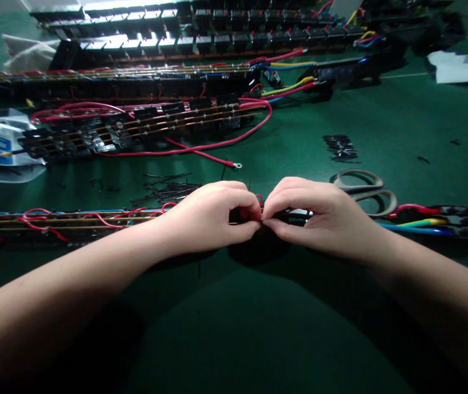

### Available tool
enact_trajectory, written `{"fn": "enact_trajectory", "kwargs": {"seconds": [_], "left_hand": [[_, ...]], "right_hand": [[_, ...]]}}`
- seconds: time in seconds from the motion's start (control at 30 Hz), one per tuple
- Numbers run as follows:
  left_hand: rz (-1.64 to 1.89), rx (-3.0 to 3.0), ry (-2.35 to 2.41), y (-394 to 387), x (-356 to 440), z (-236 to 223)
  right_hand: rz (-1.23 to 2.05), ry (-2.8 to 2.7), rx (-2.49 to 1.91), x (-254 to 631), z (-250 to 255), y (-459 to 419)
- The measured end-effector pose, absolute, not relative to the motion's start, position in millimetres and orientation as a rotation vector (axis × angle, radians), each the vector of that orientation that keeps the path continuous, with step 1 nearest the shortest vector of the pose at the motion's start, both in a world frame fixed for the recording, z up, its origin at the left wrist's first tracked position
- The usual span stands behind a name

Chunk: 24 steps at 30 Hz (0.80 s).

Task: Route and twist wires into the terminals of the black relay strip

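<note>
My left hand (pixel 217 216) is closed, with thumb and index fingertip pinched together. Right opposite it, almost touching, my right hand (pixel 319 213) makes the same kind of pinch. Whatever the fingertips hold is too small and hidden to make out. Both hands are over a long black strip assembly (pixel 69 223) with brass-coloured rods and looping red wires, its middle covered by my fingers. Thick red, yellow and blue cables (pixel 418 223) leave its right end. Scissors (pixel 367 192) with grey handles lie beside my right wrist, blades hidden. Behind my left hand is a loose heap of thin black strips, probably cable ties (pixel 168 190).
A second rod assembly (pixel 147 128) with a red ring-terminal cable (pixel 217 160) lies behind. Further back stand several black module rows (pixel 217 44). A plastic bag (pixel 7 148) is at left, a black tie bundle (pixel 340 149) at right, white paper (pixel 455 68) at far right.
</note>
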<state>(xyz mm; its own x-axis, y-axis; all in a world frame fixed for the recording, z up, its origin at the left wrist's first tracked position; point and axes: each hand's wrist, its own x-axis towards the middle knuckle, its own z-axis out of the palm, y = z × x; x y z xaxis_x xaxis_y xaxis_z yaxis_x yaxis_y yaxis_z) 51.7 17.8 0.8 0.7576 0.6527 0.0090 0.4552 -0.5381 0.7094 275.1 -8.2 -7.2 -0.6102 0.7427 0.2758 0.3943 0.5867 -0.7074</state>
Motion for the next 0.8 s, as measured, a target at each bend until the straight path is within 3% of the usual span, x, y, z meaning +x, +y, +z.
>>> {"fn": "enact_trajectory", "kwargs": {"seconds": [0.43, 0.8], "left_hand": [[0.320, 2.222, 0.841, 18, 52, 1], [0.332, 2.231, 0.830, 18, 51, 1]], "right_hand": [[1.009, -1.803, -1.194, 271, -6, -15], [0.534, -2.229, -1.172, 266, -6, -19]]}}
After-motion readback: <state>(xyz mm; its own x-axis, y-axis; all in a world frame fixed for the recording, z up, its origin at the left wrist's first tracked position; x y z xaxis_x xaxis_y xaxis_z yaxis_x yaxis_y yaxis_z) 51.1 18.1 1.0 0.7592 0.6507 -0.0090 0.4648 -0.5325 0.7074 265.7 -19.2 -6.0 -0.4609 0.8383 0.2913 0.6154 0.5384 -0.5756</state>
